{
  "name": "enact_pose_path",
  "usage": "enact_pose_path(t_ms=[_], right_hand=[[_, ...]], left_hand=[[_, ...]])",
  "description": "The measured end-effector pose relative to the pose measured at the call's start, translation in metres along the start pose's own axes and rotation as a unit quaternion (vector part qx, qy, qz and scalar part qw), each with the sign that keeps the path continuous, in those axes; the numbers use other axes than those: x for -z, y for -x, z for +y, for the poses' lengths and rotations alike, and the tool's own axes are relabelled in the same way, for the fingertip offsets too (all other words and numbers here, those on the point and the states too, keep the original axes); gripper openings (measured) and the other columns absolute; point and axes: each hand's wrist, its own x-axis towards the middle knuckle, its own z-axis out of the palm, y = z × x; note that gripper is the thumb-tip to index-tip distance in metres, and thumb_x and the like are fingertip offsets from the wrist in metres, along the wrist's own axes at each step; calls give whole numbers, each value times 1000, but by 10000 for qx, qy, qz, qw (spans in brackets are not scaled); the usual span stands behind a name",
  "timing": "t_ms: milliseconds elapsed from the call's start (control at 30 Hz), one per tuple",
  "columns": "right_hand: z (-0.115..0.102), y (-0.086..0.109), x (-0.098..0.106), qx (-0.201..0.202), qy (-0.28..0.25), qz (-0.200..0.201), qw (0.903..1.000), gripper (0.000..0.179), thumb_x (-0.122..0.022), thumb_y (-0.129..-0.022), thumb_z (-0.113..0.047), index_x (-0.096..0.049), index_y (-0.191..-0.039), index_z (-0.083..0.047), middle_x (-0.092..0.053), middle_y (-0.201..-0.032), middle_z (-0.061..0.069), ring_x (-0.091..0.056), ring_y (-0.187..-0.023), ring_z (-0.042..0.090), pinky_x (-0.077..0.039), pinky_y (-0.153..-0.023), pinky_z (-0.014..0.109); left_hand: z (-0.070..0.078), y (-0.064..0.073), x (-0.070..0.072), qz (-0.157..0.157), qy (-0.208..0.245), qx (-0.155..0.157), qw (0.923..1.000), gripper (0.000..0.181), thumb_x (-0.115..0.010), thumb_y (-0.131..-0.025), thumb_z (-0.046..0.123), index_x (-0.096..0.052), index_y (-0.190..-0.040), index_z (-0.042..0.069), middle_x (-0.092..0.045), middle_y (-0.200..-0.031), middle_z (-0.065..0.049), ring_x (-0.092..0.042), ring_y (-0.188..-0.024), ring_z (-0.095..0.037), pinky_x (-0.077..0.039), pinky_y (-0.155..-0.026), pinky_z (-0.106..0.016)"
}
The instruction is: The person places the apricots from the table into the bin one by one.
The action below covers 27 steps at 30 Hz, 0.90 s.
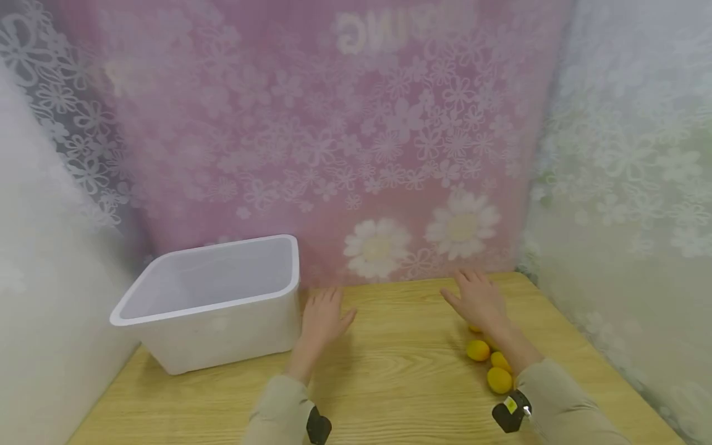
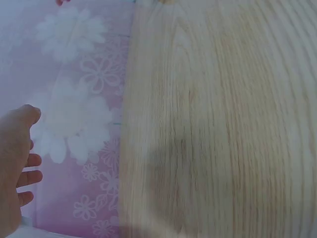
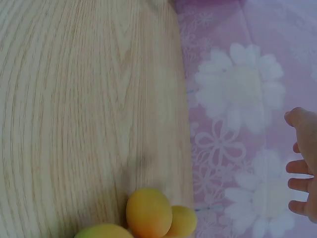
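You're gripping nothing, left hand [image 1: 322, 318] beside the white tub [image 1: 222, 334], right hand [image 1: 479, 303] beyond the yellow fruits [image 1: 478, 350] on the table [image 1: 384, 352] by your right forearm [image 1: 518, 347], so you're probably risking rolling them if that sleeve [image 1: 562, 402] or wrist camera [image 1: 506, 421] is dipping low.

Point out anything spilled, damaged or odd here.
Only the faint lettering high on the pink floral backdrop looks odd: it seems to read backwards. Nothing looks spilled, and the white bin and yellow fruits look undamaged.

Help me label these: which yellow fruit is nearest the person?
The lowest yellow fruit in the head view; other visible fruits lie farther back, toward the right hand.
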Motion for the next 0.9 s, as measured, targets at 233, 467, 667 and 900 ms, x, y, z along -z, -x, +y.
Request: enact_pose_path(t_ms=[233, 467, 667, 900], right_hand=[[-28, -3, 6, 567, -238, 229, 9978, 47, -58, -91, -32, -54, -123, 3, -56, -120, 23, -51, -111, 41, -44, -89, 54], [-59, -4, 6, 1184, -547, 597, 9897, 44, -62, -89, -33, -60, -118, -1, -63, -112, 17, -59, -103, 35, -49, -82, 49], [-86, -10, 4, 1564, -839, 594, 9823, 45, -63, -87, -37, -58, -121, -7, -64, -112, 10, -61, -100, 29, -51, -78, 45], [-120, -18, 10, 1886, -821, 472, 9775, 44, -62, -88, -36, -58, -123, -10, -64, -111, 6, -62, -98, 23, -52, -77, 41]], left_hand=[[-5, 22, 23, 785, 133, -270, 9965, 31, -65, -86, 36, -64, -87, 6, -65, -81, -6, -62, -73, -23, -49, -65, -34], [-20, 44, 42, 1029, 718, -521, 9907, 31, -72, -81, 28, -51, -73, 7, -46, -64, 1, -41, -56, -11, -36, -50, -23], [-50, 63, 63, 1694, 606, -808, 9804, 34, -79, -73, 22, -50, -75, 3, -44, -65, -2, -39, -59, -14, -37, -54, -28], [-97, 78, 95, 2220, -69, -572, 9733, 48, -82, -66, 29, -60, -94, -4, -62, -88, -18, -58, -82, -37, -45, -68, -46]])
